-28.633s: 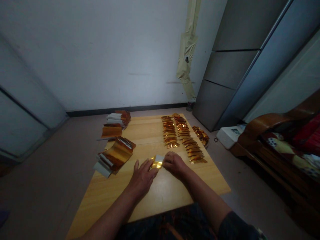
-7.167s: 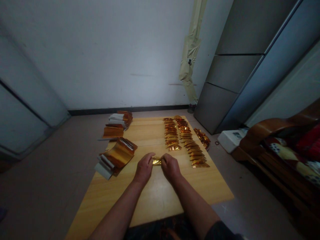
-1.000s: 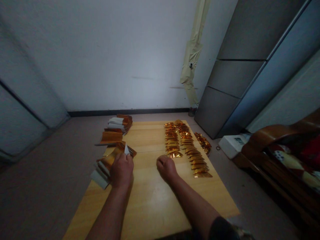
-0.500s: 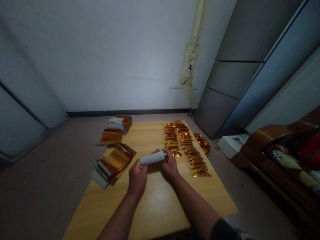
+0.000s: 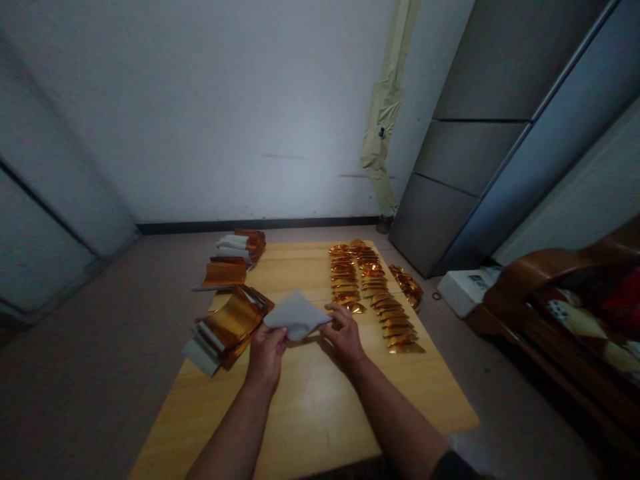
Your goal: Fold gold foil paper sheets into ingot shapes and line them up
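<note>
Left grip point(image 5: 265, 355): pinched on the left corner of the sheet point(image 5: 296, 311). Right grip point(image 5: 346, 337): pinched on its right corner. Sheet position: between both grips, apparently raised off the surface point(image 5: 320, 420), pale face up, near edge bowed. Possible faults: uneven tension may skew or crease the sheet; a slackened pinch may let it curl. Sideways drift could disturb the stack point(image 5: 234, 317) at left or the folded pieces point(image 5: 343, 275) at right.

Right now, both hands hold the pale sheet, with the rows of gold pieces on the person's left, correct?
No: the head view shows the rows of gold pieces on the person's right. The left hand and right hand hold the sheet.
</note>
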The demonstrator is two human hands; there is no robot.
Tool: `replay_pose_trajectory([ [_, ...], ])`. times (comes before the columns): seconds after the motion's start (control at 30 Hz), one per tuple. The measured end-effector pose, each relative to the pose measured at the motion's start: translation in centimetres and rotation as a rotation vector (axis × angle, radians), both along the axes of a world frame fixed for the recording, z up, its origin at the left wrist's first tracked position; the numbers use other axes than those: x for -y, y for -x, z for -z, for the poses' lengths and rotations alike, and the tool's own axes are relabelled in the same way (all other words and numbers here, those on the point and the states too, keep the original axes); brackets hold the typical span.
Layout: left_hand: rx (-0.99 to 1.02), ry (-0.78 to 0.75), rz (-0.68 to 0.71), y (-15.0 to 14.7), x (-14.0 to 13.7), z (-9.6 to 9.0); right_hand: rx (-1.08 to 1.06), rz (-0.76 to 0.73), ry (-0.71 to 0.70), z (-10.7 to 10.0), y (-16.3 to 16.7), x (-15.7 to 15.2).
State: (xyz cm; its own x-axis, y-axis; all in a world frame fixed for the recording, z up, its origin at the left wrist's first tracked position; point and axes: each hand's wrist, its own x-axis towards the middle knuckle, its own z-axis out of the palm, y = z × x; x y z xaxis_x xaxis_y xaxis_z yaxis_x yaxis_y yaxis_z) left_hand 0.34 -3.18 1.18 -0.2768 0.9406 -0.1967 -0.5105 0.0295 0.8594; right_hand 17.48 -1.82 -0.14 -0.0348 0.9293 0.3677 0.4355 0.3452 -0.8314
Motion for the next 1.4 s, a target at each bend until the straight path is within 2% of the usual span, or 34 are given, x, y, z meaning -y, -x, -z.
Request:
replay_pose_trajectory([
  [0.1,-0.014,0.018,0.015,0.3,-0.2,-0.2,-0.233,-0.009,0.096,-0.1,0.0,0.7],
  [0.2,-0.069,-0.003,0.0,0.1,-0.8,0.1,-0.507,-0.033,0.346,0.2,0.6,1.7],
  [0.27,-0.136,-0.024,-0.012,-0.2,-1.2,0.3,-0.618,-0.013,0.445,0.3,1.1,2.1],
  [0.47,-0.303,0.036,0.02,-1.0,-2.0,0.8,-0.773,0.054,0.497,-0.7,1.7,2.6],
  [0.57,-0.688,0.063,0.027,-0.8,-2.1,1.1,-0.715,0.083,0.514,-0.4,1.6,2.6],
  [0.7,-1.248,-0.076,0.072,-0.5,-1.7,1.7,-0.578,0.096,0.566,0.9,1.4,2.5],
  [0.83,-1.495,-0.198,0.115,-0.9,-0.9,1.8,-0.472,0.082,0.595,0.9,1.2,2.4],
  [0.97,-1.539,-0.328,0.387,-1.3,-0.2,1.4,-0.373,0.055,0.601,-0.5,1.1,2.9],
  [1.03,-1.523,-0.358,0.476,-1.3,-0.1,1.2,-0.307,0.037,0.597,-1.1,0.8,3.3],
  [1.13,-1.508,-0.383,0.509,-0.9,0.1,0.9,-0.176,-0.047,0.502,-1.4,-0.2,4.0],
  [1.3,-1.416,-0.438,0.568,0.0,-0.3,0.8,-0.01,-0.28,0.347,-1.8,-2.4,5.2],
  [1.4,-1.316,-0.486,0.61,0.4,-0.7,1.0,0.101,-0.237,0.245,-2.1,-2.9,5.4],
])
